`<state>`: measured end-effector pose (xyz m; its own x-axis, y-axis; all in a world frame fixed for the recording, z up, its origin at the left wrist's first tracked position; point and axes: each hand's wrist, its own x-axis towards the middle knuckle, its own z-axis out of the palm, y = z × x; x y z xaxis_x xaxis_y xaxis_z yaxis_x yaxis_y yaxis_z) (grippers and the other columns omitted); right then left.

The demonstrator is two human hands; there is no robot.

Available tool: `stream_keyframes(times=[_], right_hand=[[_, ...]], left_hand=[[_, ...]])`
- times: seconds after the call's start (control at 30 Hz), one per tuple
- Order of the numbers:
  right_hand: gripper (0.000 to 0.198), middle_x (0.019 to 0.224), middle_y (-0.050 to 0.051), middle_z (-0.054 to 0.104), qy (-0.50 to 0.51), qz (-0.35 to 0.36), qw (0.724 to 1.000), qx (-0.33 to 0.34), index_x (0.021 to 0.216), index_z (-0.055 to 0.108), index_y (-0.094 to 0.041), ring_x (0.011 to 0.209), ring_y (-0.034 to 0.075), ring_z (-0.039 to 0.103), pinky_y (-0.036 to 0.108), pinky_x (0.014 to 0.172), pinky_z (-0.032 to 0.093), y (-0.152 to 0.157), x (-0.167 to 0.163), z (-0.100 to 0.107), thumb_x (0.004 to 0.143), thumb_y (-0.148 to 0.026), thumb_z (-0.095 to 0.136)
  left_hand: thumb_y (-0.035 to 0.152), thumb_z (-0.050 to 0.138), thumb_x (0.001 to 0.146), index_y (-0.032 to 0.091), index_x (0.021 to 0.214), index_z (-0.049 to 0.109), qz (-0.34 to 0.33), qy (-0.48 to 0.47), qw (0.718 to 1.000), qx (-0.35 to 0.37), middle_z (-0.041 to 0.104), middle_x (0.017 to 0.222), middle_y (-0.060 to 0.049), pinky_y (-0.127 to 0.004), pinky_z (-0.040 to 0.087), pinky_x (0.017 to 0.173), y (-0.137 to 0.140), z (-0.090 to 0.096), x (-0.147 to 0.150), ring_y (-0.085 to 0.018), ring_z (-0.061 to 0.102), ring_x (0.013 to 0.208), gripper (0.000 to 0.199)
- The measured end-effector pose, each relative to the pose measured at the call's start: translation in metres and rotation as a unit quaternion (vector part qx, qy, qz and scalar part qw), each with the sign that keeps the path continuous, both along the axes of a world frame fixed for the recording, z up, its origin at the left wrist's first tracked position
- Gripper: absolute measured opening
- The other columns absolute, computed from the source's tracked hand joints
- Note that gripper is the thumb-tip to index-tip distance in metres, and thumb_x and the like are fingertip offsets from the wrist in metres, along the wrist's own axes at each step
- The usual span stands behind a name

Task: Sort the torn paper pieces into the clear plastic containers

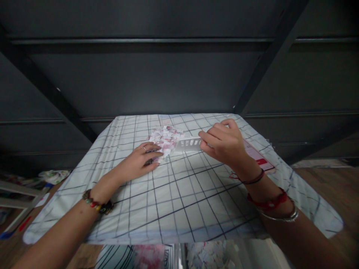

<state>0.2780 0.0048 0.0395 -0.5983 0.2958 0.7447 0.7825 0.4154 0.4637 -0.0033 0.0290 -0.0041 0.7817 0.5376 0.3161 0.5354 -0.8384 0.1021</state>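
A heap of white and pink paper scraps (167,137) lies on the checked tablecloth (174,186). My left hand (143,158) rests at the heap's near left side, fingers spread and touching the scraps; a ring is on one finger. My right hand (221,141) is closed round the right end of a white slotted plastic piece (188,144). Its left edge meets the right side of the heap, and its gripped end is hidden by my fingers. Partly behind my right wrist lies a flat pink and red card-like thing (259,158) with a red cord.
Dark panels (157,78) rise behind the table. Below the front edge stand a container with pinkish scraps (148,257) and another with pale scraps (206,256). A white-framed rack (21,205) is on the floor at left.
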Motion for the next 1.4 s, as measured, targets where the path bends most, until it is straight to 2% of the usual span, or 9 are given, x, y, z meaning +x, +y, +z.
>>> stream_keyframes(times=[0.2,0.37,0.5,0.7,0.87,1.07,1.4], right_hand=[[0.020,0.051,-0.003,0.049,0.028,-0.002,0.999,0.021,0.064,0.060,-0.018,0.057,0.012,0.038,0.031,0.067,0.030,-0.0022,0.0001,0.0008,0.079,-0.015,0.046],[0.019,0.051,-0.004,0.048,0.014,0.009,1.000,0.010,0.065,0.060,-0.018,0.057,0.011,0.038,0.031,0.066,0.029,-0.0003,0.0004,-0.0004,0.078,-0.013,0.047],[0.021,0.052,-0.003,0.047,0.034,-0.013,0.999,0.021,0.062,0.059,-0.018,0.057,0.012,0.038,0.031,0.065,0.029,0.0030,0.0044,-0.0018,0.078,-0.013,0.046],[0.020,0.052,-0.003,0.048,0.031,-0.013,0.999,0.005,0.064,0.059,-0.019,0.058,0.012,0.038,0.031,0.065,0.028,0.0019,0.0027,-0.0026,0.079,-0.015,0.046],[0.019,0.051,-0.005,0.047,0.027,0.022,0.999,-0.020,0.063,0.058,-0.020,0.058,0.011,0.038,0.029,0.067,0.028,-0.0016,-0.0010,-0.0019,0.078,-0.014,0.046],[0.016,0.055,-0.004,0.049,0.016,0.026,0.999,-0.033,0.071,0.059,-0.020,0.061,0.012,0.039,0.030,0.069,0.029,-0.0022,-0.0002,-0.0036,0.079,-0.015,0.045],[0.016,0.055,-0.004,0.049,0.009,0.048,0.998,-0.045,0.068,0.057,-0.020,0.059,0.011,0.040,0.030,0.070,0.030,-0.0044,-0.0018,-0.0030,0.078,-0.014,0.047]], left_hand=[[0.028,0.046,0.089,0.017,0.111,0.059,-0.002,0.001,1.000,-0.006,0.054,0.121,-0.010,-0.044,0.029,0.103,-0.0005,0.0008,-0.0004,-0.023,0.045,0.117,0.028],[0.028,0.046,0.089,0.017,0.110,0.059,-0.004,-0.007,1.000,-0.005,0.055,0.120,-0.009,-0.045,0.029,0.103,-0.0006,0.0008,0.0003,-0.023,0.046,0.116,0.027],[0.028,0.045,0.089,0.017,0.110,0.059,-0.004,-0.006,1.000,-0.006,0.055,0.119,-0.010,-0.045,0.031,0.102,-0.0005,0.0008,0.0012,-0.023,0.046,0.115,0.027],[0.029,0.044,0.089,0.019,0.110,0.059,0.001,-0.007,1.000,-0.013,0.055,0.119,-0.009,-0.044,0.032,0.102,-0.0013,0.0011,0.0012,-0.023,0.046,0.115,0.027],[0.030,0.045,0.089,0.019,0.110,0.058,0.003,0.001,1.000,-0.013,0.054,0.122,-0.008,-0.044,0.030,0.103,-0.0008,0.0002,0.0004,-0.023,0.044,0.117,0.027],[0.030,0.045,0.089,0.019,0.110,0.058,0.001,0.008,1.000,-0.010,0.054,0.122,-0.009,-0.044,0.030,0.103,0.0008,-0.0013,-0.0001,-0.023,0.044,0.117,0.027],[0.029,0.047,0.088,0.018,0.109,0.059,-0.002,-0.003,1.000,-0.017,0.054,0.120,-0.009,-0.044,0.030,0.103,0.0003,-0.0001,0.0005,-0.023,0.045,0.116,0.027]])
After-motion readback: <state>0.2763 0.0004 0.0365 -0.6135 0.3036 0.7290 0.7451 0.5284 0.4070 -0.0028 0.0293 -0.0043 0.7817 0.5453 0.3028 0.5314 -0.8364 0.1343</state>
